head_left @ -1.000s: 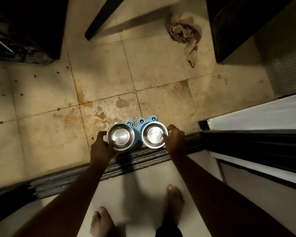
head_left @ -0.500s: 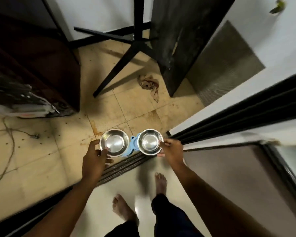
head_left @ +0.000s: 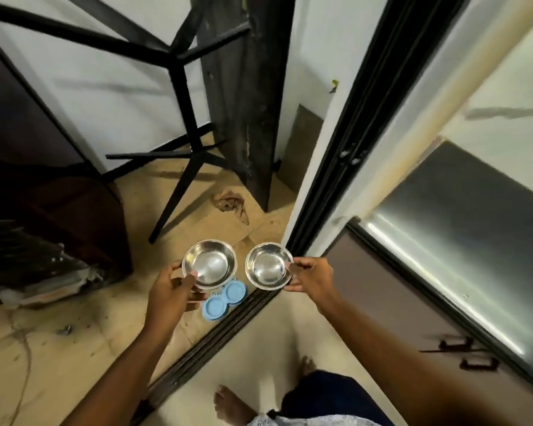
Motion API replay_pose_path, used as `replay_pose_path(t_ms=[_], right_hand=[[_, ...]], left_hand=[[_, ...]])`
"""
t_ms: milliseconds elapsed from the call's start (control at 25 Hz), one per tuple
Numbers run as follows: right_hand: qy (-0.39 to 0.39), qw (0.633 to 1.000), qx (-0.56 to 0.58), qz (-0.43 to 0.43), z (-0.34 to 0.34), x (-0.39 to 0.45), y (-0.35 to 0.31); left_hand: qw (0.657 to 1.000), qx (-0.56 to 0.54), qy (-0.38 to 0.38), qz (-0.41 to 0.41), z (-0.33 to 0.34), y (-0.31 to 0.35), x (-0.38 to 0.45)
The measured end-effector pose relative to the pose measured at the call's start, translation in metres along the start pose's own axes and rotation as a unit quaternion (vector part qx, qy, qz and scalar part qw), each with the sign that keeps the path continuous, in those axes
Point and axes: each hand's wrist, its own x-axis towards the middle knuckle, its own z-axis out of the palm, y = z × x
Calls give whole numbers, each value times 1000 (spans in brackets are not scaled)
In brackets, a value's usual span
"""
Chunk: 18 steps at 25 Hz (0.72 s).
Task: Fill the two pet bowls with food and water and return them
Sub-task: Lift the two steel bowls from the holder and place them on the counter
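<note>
Two stainless-steel pet bowls, both empty, are held in the air above the floor: the left bowl (head_left: 209,264) in the left hand (head_left: 173,290) and the right bowl (head_left: 269,262) in the right hand (head_left: 310,273), the two rims near each other but apart. Each hand pinches its bowl at the near rim, thumb over the edge and fingers curled beneath; neither hand is released or merely resting. Directly below, on the tiled floor (head_left: 74,358) just beside the dark sliding-door track (head_left: 228,327), lies the blue plastic bowl stand (head_left: 225,298) with its two round sockets vacant. The bowls thus appear lifted clear of their holder, and filling has not yet begun. For the step in hand, carrying the bowls to food and water, each bowl is best kept level and gripped firmly at the rim, since polished metal is likely to slip in a light pinch; the stand should be left where it lies so that the return position stays marked. Beyond the stand stand a black metal frame (head_left: 179,124), a dark upright panel (head_left: 246,96) and a crumpled rag (head_left: 233,204); bare feet (head_left: 231,404) show at the lower edge.
</note>
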Motion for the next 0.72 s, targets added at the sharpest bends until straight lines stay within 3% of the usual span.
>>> replay_pose_path(t_ms=[320,520,720], right_hand=[[59,995,78,-30,-138,-35,-5],[126,983,127,-44,-253,-50,16],[185,966,178,-35,-345,-70,49]], left_hand=[[995,43,-82,48,103,41,-40],[984,66,-137,95,207,71,-76],[977,76,-184,81,305,84,-95]])
